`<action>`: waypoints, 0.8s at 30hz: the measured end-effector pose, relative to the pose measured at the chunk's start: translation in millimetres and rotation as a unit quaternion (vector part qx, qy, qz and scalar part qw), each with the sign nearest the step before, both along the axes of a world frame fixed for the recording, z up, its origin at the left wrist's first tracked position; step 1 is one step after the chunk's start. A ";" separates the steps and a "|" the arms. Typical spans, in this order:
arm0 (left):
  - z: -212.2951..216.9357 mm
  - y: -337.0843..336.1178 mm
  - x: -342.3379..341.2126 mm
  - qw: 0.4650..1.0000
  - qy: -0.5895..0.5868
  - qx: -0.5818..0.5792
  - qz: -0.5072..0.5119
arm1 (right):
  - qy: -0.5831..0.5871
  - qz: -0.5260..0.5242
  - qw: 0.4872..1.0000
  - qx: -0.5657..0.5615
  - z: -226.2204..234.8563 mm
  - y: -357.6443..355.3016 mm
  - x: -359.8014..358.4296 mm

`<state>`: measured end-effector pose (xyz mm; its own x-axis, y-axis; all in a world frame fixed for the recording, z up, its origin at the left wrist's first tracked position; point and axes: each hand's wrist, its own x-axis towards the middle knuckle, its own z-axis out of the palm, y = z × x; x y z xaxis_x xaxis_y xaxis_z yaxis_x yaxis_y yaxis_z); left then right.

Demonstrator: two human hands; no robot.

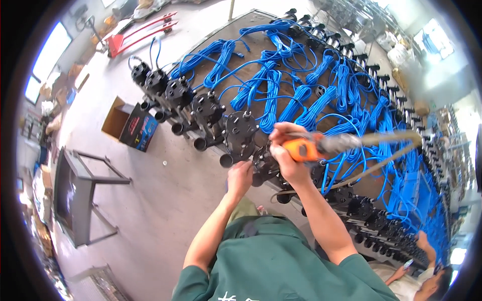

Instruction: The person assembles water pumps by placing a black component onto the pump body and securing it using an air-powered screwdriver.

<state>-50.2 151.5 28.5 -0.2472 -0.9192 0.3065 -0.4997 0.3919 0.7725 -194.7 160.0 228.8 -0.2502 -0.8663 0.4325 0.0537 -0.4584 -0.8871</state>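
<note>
My right hand point(286, 153) grips an orange power screwdriver point(304, 149) with a hose running off to the right, its tip down over a black pump body point(265, 165) at the bench's near edge. My left hand point(240, 176) rests against the underside of that same pump body, fingers curled on it. A row of similar black pump bodies point(201, 108) lines the bench edge to the left. Coils of blue cable point(281, 95) cover the bench top behind them.
An open cardboard box point(131, 123) sits on the floor to the left, near a grey metal stand point(80, 195). A red pallet jack point(135, 32) stands farther back. Another person's hands point(422, 251) work on pump bodies at the lower right.
</note>
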 end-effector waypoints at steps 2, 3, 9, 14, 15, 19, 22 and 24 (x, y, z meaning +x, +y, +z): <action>102.5 -10.3 5.7 0.997 0.061 -0.053 0.010 | -0.059 -0.044 0.997 -0.028 26.4 20.6 -19.4; 137.8 -30.9 8.5 0.989 0.075 -0.131 -0.006 | -0.058 -0.088 0.991 -0.080 36.7 26.5 -27.2; 267.2 -206.0 -95.4 0.927 -0.169 -0.188 -0.276 | 0.029 -0.253 0.958 -0.131 91.2 70.3 -64.9; 174.8 -242.2 -225.0 0.501 -0.544 -0.098 -0.666 | 0.040 -0.531 0.824 -0.191 102.4 69.2 -60.2; 143.2 -241.7 -227.6 0.427 -0.546 -0.095 -0.714 | 0.033 -0.502 0.841 -0.196 103.1 74.2 -55.6; 33.9 -212.4 -236.6 0.364 -0.240 -0.153 -0.887 | 0.035 -0.606 0.775 -0.178 101.9 90.0 -16.7; 1.2 -197.2 -241.4 0.348 -0.186 -0.113 -0.912 | 0.042 -0.664 0.730 -0.154 103.9 75.7 4.7; -11.0 -193.9 -241.4 0.316 -0.171 -0.097 -0.928 | 0.051 -0.681 0.719 -0.126 104.4 64.8 10.5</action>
